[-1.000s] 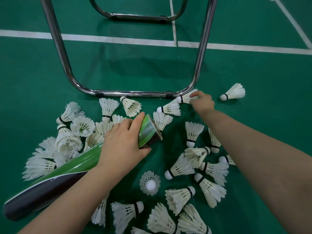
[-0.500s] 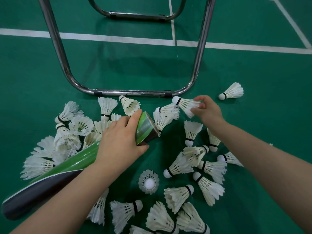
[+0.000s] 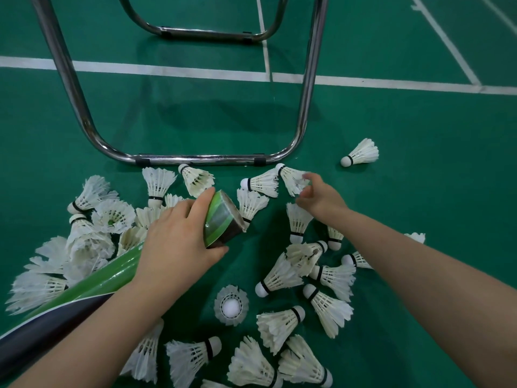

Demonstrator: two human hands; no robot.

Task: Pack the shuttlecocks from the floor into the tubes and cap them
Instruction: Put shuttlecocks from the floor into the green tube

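- We see the left hand [image 3: 179, 239] wrapped round a glossy green-and-black cardboard tube [image 3: 221, 219] close to its open mouth, with the thumb underneath and the fingers over the top. The tube lies slanted, its mouth pointing up and to the right.
- The right hand [image 3: 321, 200] reaches forward, fingertips closed on the feather skirt of a white feather shuttlecock [image 3: 289, 176]. Its cork points toward the bent chrome tube frame [image 3: 201, 159]. Blur keeps us from telling whether it is off the green court floor [image 3: 419, 219].
- Just beside it lies a second shuttlecock [image 3: 261, 182], cork to the left.
- A heap of loose shuttlecocks [image 3: 92, 239] lies left of the tube, and a scattered cluster [image 3: 321, 275] lies under the right forearm.
- Between the forearms one shuttlecock on end [image 3: 231, 305] shows us its white cork.
- A lone shuttlecock [image 3: 361, 152] lies well apart, right of the frame.
- White court lines [image 3: 167, 70] cross the floor beyond.
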